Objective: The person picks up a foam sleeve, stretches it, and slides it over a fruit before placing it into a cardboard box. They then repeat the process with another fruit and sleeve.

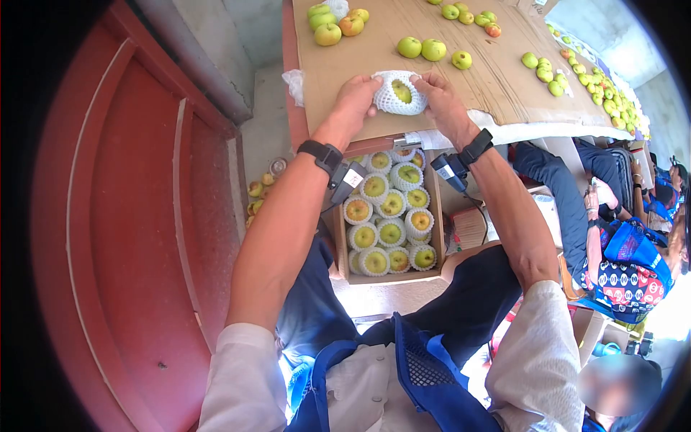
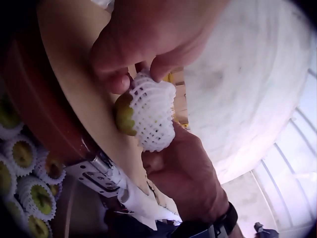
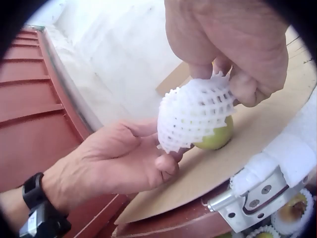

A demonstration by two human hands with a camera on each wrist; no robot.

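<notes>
Close over the cardboard-covered tabletop, both hands hold a white foam fruit net [image 1: 389,106] stretched around a green apple [image 1: 401,91]. My left hand [image 1: 355,103] pinches one end of the net between thumb and fingers. At the opposite end, my right hand [image 1: 445,106] grips the net's edge with bent fingers. The apple's bare side [image 2: 125,115] bulges out of the net in the left wrist view. In the right wrist view, the apple's uncovered green underside [image 3: 217,137] faces the cardboard, and the net [image 3: 193,113] covers its upper part.
Below the table edge stands a carton [image 1: 440,248] packed with net-wrapped apples [image 1: 391,232]. Loose apples [image 1: 433,50] lie in groups across the cardboard [image 1: 374,54]. A metal latch [image 3: 257,196] sits at the table edge. A red door [image 1: 129,216] is at left; other people sit at right.
</notes>
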